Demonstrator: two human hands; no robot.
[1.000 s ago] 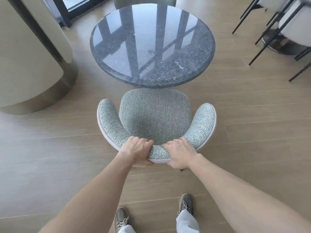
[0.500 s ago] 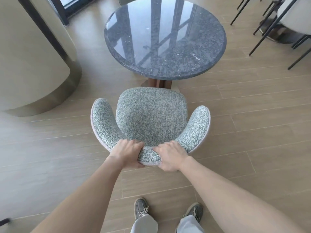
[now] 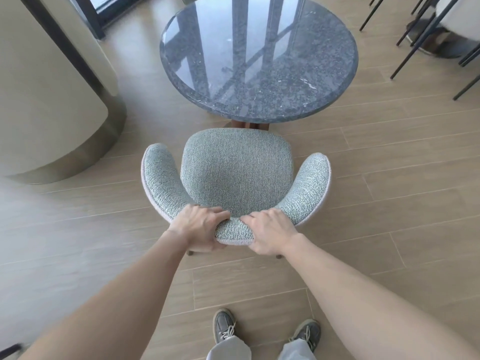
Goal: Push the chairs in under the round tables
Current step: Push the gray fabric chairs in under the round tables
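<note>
Grey-green chair (image 3: 235, 172) stands at six o'clock of the round table (image 3: 259, 61); left grip (image 3: 200, 229) and right grip (image 3: 270, 233) each clench its backrest.

Table base (image 3: 250, 125) largely hidden, perhaps wooden.

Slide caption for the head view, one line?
Left hand and right hand grip the back of a green chair facing the round stone table.

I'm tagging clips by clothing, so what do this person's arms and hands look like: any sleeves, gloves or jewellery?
The left forearm and right forearm are bare to the frame's edge, no sleeve in sight. The left hand and right hand are ungloved; no watch, bracelet or ring shows.
</note>
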